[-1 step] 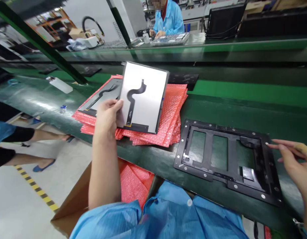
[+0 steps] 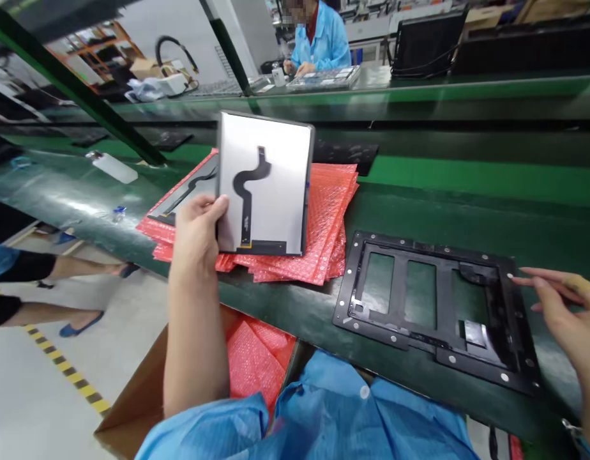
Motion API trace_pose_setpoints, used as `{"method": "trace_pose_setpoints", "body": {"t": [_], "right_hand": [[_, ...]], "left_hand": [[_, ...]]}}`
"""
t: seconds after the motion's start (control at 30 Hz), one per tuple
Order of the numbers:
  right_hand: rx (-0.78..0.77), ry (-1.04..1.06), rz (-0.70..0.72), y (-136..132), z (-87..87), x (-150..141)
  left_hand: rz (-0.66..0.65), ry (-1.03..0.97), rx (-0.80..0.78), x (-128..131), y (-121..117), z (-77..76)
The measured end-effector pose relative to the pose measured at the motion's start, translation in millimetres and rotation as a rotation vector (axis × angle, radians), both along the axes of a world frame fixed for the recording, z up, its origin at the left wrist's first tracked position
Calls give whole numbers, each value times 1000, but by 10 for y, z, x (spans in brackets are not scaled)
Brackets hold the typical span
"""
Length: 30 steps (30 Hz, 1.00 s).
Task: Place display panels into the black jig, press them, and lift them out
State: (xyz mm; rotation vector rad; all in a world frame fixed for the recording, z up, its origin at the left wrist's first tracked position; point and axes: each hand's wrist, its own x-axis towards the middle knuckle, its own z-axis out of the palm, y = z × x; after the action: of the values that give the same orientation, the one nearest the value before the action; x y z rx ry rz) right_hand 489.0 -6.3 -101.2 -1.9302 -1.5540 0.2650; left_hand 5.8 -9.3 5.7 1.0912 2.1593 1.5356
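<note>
The left hand (image 2: pixel 195 233) is clamping a screen panel (image 2: pixel 264 185) above the red wrap pile (image 2: pixel 331 211). The right hand (image 2: pixel 560 313) is touching the black frame (image 2: pixel 433 306) at right, fingers apart.

Around the green assembly line

A stack of pink-red bubble-wrap sheets (image 2: pixel 331 217) lies on the glossy dark green conveyor surface (image 2: pixel 448 204), with a second flat panel with a black ribbon cable (image 2: pixel 187 191) resting on its left part. A white plastic squeeze bottle (image 2: pixel 113 167) lies on its side further left. Below the near edge, an open brown cardboard box (image 2: pixel 132 409) holds more pink bubble wrap (image 2: pixel 254 358). Across the line a person in a light blue smock (image 2: pixel 321 41) works beside a black monitor (image 2: pixel 426 41). Yellow-and-black striped tape (image 2: pixel 69 377) marks the grey floor.
</note>
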Motion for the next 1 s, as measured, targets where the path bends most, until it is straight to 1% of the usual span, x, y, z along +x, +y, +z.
{"method": "trace_pose_setpoints", "body": {"t": [0.07, 0.1, 0.17, 0.23, 0.3, 0.37, 0.4, 0.47, 0.53, 0.6, 0.67, 0.77, 0.83, 0.87, 0.93, 1.0], "right_hand": [[27, 63, 24, -54, 31, -97], [58, 102, 48, -95, 52, -168], [129, 177, 150, -194, 120, -356], [193, 233, 309, -284, 223, -587], [269, 251, 451, -331, 331, -811], [356, 233, 527, -330, 408, -976], [388, 211, 536, -318, 430, -1029], [411, 147, 500, -293, 443, -1076], [416, 83, 440, -278, 432, -1066], [403, 53, 412, -272, 415, -1030], [348, 48, 428, -265, 404, -993], [189, 61, 457, -240, 404, -968], [90, 117, 469, -220, 411, -962], [46, 183, 485, -213, 414, -948], [-32, 398, 530, -206, 410, -862], [-73, 618, 517, -202, 374, -649]], "left_hand": [[-48, -118, 103, 194, -187, 65], [-89, -205, 158, 321, -274, 67], [-145, -335, 221, 608, -417, 12], [-185, -418, 216, 888, -512, -96], [-252, -491, 166, 1117, -563, -216], [-346, -556, 100, 1277, -585, -314], [-394, -579, 71, 1334, -591, -350], [-466, -602, 46, 1414, -607, -389], [-481, -601, 42, 1475, -633, -381], [-459, -594, 28, 1538, -666, -331], [-431, -587, -1, 1608, -696, -261], [-395, -579, -22, 1703, -705, -184], [-385, -575, -34, 1741, -684, -173], [-385, -577, -40, 1749, -666, -178], [-380, -587, -46, 1737, -620, -197], [-344, -599, -17, 1689, -569, -208]]}}
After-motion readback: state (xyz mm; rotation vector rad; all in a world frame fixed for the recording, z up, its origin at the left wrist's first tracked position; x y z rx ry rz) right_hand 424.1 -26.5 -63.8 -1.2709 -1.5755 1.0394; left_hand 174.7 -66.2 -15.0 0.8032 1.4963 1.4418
